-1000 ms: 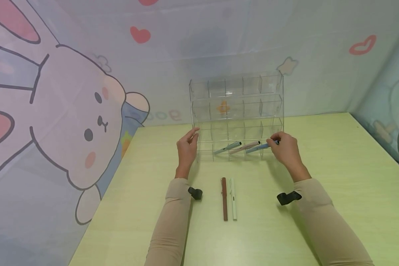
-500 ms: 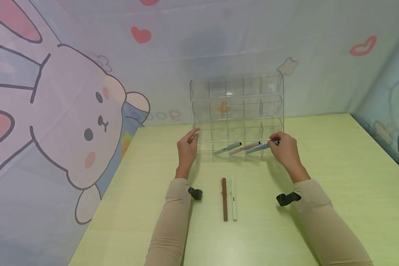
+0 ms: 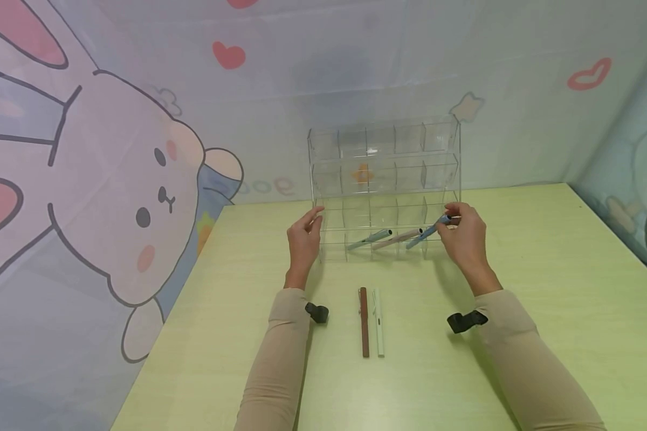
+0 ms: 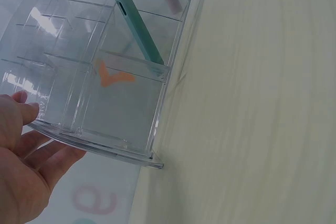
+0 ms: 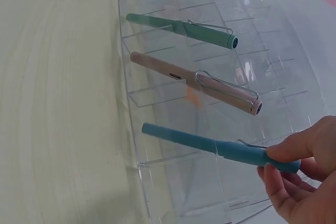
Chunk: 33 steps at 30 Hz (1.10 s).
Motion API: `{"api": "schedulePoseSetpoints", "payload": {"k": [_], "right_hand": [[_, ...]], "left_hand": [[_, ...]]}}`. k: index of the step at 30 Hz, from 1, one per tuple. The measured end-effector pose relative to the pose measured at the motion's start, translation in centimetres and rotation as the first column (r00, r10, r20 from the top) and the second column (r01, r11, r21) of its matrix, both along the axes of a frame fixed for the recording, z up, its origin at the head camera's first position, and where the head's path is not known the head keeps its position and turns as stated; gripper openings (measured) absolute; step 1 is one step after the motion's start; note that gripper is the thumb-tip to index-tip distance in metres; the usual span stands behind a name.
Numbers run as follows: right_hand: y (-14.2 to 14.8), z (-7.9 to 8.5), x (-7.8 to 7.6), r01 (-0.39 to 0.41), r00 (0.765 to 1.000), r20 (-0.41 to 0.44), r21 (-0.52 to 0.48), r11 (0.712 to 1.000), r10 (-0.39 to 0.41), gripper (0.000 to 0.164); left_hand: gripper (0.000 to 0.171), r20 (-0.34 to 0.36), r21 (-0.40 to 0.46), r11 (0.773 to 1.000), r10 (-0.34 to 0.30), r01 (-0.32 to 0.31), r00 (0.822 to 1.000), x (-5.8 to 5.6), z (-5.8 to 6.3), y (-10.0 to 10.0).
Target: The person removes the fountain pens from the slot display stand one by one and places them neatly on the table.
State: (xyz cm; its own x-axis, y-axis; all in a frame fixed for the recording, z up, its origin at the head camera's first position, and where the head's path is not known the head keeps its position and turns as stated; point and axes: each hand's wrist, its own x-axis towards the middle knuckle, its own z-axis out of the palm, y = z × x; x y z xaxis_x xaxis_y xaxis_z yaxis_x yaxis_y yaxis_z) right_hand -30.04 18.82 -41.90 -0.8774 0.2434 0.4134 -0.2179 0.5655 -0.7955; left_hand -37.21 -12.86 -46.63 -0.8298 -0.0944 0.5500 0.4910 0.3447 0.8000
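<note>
A clear acrylic pen rack (image 3: 356,160) with several tiers of compartments stands at the table's back. My left hand (image 3: 304,240) holds its left side edge, thumb in front and fingers behind, as the left wrist view shows. With my right hand (image 3: 465,236) I pinch the capped end of a blue pen (image 5: 199,141) between thumb and fingers; its other end slants down into the rack's lowest tier. To its left, a pink pen (image 5: 173,72) and a green pen (image 5: 173,26) lean in separate compartments of that tier.
A brown pen (image 3: 363,323) and a pale green pen (image 3: 378,323) lie side by side on the light table (image 3: 205,359), in front of the rack. A cloth backdrop (image 3: 280,108) with cartoon prints hangs behind and beside the table.
My right hand has risen slightly, raising the blue pen's capped end. The pen stands steeper and its lower end has shifted a little right. My left hand stays in place.
</note>
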Motion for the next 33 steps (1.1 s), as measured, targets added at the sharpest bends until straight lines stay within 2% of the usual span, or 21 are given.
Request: {"api": "schedulePoseSetpoints", "payload": {"k": [7,15,18,25,33], "right_hand": [[-0.3,0.7,0.1,0.042,0.993,-0.102,-0.100,0.994,-0.052,0.042],[-0.5,1.1,0.4,0.035,0.971,-0.225,-0.184,0.982,-0.077,0.040],[-0.6,1.2,0.6,0.030,0.955,-0.282,-0.214,0.976,-0.091,0.035],[-0.4,2.3,1.1,0.008,0.898,-0.418,-0.292,0.956,-0.135,0.026],[0.4,3.7,1.5,0.006,0.866,-0.451,-0.422,0.907,-0.216,0.028]], "left_hand": [[0.024,-0.006,0.003,1.000,0.004,-0.004,1.000,0.0,0.1,0.0],[0.024,-0.021,0.008,1.000,-0.005,0.005,1.000,-0.2,-0.2,0.0],[0.024,-0.022,0.014,1.000,-0.011,0.011,1.000,-0.1,-0.3,-0.1],[0.025,-0.023,0.023,1.000,-0.017,0.017,1.000,-0.1,-0.3,0.0],[0.024,-0.038,0.022,0.999,-0.023,0.024,0.999,-0.2,-0.2,0.1]]}}
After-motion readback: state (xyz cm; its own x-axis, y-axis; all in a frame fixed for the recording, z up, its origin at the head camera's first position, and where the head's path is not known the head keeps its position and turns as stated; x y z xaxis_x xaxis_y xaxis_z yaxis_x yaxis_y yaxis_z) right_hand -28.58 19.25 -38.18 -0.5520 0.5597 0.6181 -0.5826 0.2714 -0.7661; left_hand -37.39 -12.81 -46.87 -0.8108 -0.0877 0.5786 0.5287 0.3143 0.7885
